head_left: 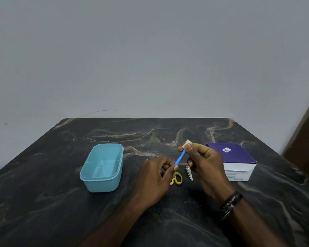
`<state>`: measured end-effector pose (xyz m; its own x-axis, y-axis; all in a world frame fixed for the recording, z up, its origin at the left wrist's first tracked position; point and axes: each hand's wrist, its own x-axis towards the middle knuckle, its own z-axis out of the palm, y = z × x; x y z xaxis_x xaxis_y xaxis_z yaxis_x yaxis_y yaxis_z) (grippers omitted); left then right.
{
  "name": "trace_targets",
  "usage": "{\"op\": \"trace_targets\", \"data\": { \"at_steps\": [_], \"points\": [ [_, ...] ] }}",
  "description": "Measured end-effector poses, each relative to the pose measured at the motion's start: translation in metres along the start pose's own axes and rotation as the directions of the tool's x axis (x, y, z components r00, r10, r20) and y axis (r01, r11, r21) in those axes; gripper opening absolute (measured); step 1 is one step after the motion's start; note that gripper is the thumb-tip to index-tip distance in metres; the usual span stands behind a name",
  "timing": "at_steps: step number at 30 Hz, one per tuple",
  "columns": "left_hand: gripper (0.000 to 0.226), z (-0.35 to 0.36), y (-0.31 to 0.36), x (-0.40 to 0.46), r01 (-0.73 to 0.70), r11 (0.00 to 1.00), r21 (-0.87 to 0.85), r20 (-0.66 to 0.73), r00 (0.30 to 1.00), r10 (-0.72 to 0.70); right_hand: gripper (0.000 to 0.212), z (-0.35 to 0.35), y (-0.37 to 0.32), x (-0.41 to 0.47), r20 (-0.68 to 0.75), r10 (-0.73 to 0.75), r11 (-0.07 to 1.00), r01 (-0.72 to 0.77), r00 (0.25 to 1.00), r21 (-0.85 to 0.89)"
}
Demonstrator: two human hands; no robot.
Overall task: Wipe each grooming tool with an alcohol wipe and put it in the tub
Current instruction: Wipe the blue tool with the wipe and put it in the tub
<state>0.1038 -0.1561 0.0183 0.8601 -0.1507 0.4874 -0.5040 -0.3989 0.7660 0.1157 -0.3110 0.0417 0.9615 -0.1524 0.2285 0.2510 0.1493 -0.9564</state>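
Note:
My left hand (pixel 157 177) pinches the near end of a thin blue grooming tool (pixel 180 158) held above the table. My right hand (pixel 203 163) pinches a small white alcohol wipe (pixel 187 143) around the tool's far tip. A light blue plastic tub (pixel 102 182) with nothing inside stands to the left of my hands. Yellow-handled scissors (pixel 177 179) lie on the table, partly hidden under my left hand. A silver nail clipper (pixel 189 172) lies between my two hands.
A purple and white box of alcohol swabs (pixel 235 155) stands at the right. The dark marbled table (pixel 61 211) ends at a grey wall behind. A brown wooden surface (pixel 307 136) rises at the far right.

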Motion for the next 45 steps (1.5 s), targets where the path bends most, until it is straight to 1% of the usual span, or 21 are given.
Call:
{"op": "trace_targets", "data": {
  "at_steps": [3,7,9,11,17,20,22,27,31,35,39,42,45],
  "points": [
    [0.01,0.0011,-0.0006,-0.0002,-0.013,1.0,0.005,0.004,1.0,0.013,0.016,-0.0012,0.0001,0.0002,-0.009,-0.005,1.0,0.005,1.0,-0.009],
    [0.009,-0.0009,-0.0017,-0.0002,-0.015,0.999,0.034,-0.045,0.999,0.017,0.014,0.0002,0.0011,-0.0005,-0.009,0.001,1.0,-0.001,1.0,-0.031],
    [0.009,-0.0008,-0.0009,-0.0001,-0.023,0.999,0.034,-0.063,0.998,0.025,0.015,0.0002,0.001,0.0007,-0.041,-0.007,1.0,0.007,0.999,-0.003],
    [0.009,0.0003,0.0006,-0.0015,-0.036,0.999,0.041,-0.052,0.998,0.039,0.018,-0.001,0.001,0.0021,-0.073,0.001,0.999,0.002,0.997,0.042],
    [0.01,0.0017,-0.0002,-0.0031,-0.027,0.999,0.04,-0.066,0.997,0.029,0.017,-0.0006,0.0039,0.0013,-0.069,0.022,0.999,-0.02,0.997,0.035],
    [0.011,0.0023,0.0006,-0.0027,-0.009,1.0,0.013,-0.063,0.998,0.01,0.02,-0.0023,0.0002,0.0027,-0.125,0.029,0.994,-0.016,0.992,0.107],
    [0.011,0.0019,0.0006,-0.0015,0.006,1.0,-0.009,-0.063,0.998,-0.007,0.019,-0.0044,-0.0028,0.0038,-0.152,0.041,0.99,-0.019,0.988,0.14],
    [0.014,0.0023,-0.0033,-0.0005,0.004,1.0,-0.03,-0.088,0.996,-0.007,0.02,-0.0019,-0.0011,0.0014,-0.094,0.067,0.995,-0.059,0.993,0.078],
    [0.015,0.0037,-0.0039,-0.0003,0.0,1.0,-0.019,-0.095,0.995,-0.002,0.022,0.0018,-0.0004,0.0002,-0.026,0.047,0.997,-0.045,0.999,0.063],
    [0.017,0.0045,-0.0058,0.0005,0.008,1.0,-0.017,-0.098,0.995,-0.009,0.021,0.0012,-0.0002,-0.0001,-0.017,0.05,0.998,-0.049,0.999,0.049],
    [0.012,0.0051,-0.0042,0.0002,0.009,1.0,-0.021,-0.1,0.995,-0.011,0.021,0.0015,-0.0022,-0.0015,-0.022,0.055,0.993,-0.052,0.998,0.104],
    [0.013,0.005,-0.0041,0.0,0.01,0.999,-0.033,-0.089,0.996,-0.013,0.022,0.0019,-0.004,-0.0024,-0.002,0.061,0.99,-0.06,0.998,0.129],
    [0.015,0.0058,-0.0051,-0.001,0.011,0.999,-0.046,-0.073,0.997,-0.015,0.021,0.0033,-0.0005,-0.003,0.013,0.042,0.997,-0.042,0.999,0.062]
  ]
}}
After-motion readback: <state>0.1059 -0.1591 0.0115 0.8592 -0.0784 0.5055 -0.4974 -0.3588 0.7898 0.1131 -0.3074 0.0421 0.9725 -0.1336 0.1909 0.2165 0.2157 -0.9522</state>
